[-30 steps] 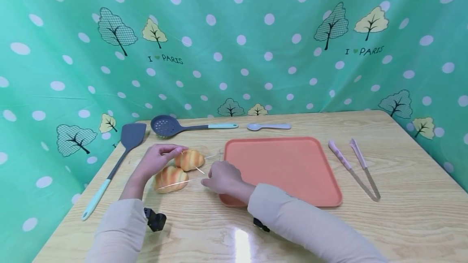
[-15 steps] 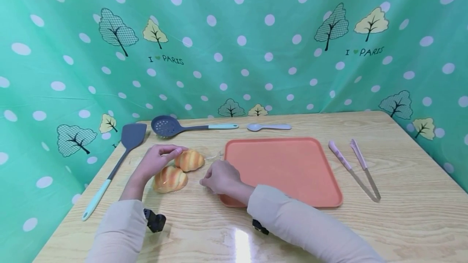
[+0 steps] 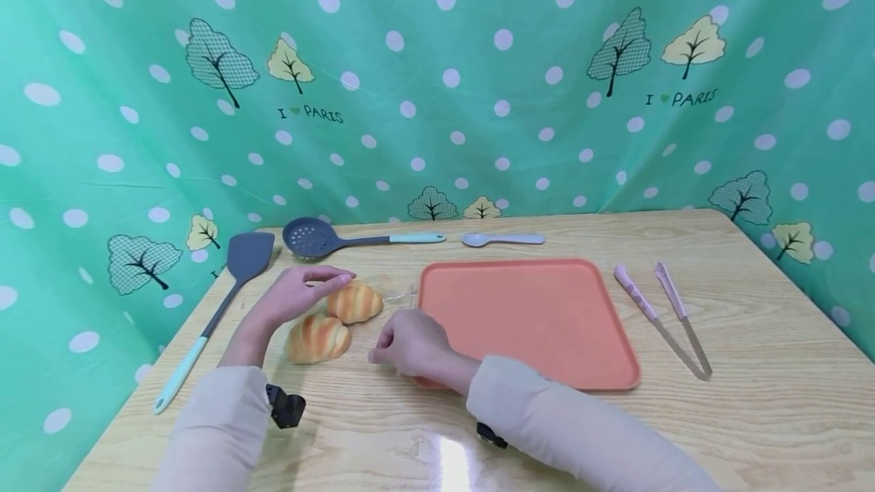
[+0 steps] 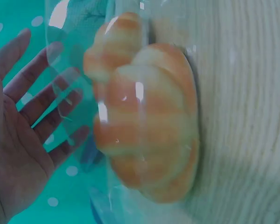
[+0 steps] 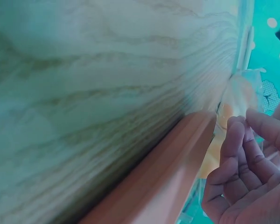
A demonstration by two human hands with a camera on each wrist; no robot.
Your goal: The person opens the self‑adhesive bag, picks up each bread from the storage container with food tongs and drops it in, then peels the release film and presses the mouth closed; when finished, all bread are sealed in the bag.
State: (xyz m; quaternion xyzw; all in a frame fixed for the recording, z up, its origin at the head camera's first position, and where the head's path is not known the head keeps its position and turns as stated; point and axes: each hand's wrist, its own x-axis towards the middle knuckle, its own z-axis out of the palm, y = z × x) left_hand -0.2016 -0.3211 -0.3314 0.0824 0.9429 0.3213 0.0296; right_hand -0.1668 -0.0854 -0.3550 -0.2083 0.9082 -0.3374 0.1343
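Two striped bread rolls lie side by side in a clear plastic bag (image 4: 56, 28) on the left of the table; the nearer roll (image 3: 317, 339) touches the farther roll (image 3: 355, 302). My left hand (image 3: 297, 296) is over the far left of the rolls. Its fingers stay spread and nearly straight in the left wrist view, partly behind the bag's film. At the right end of the bag, my right hand (image 3: 410, 342) has thumb and index finger together, and seems to pinch the thin film. Its other fingers are curled. It overlaps the left edge of the orange tray (image 3: 526, 325).
Left of the hands lies a dark turner (image 3: 249, 257) with a mint handle. Behind are a slotted skimmer (image 3: 311, 238) and a small lilac spoon (image 3: 502, 238). Tongs (image 3: 687, 340) with lilac ends lie right of the tray. A patterned green curtain (image 3: 437, 97) hangs behind the table.
My right hand has shifted slightly left and toward me. My left hand has edged a little to the right. Glints on the bag's film have changed, while the rolls stay nearly in place.
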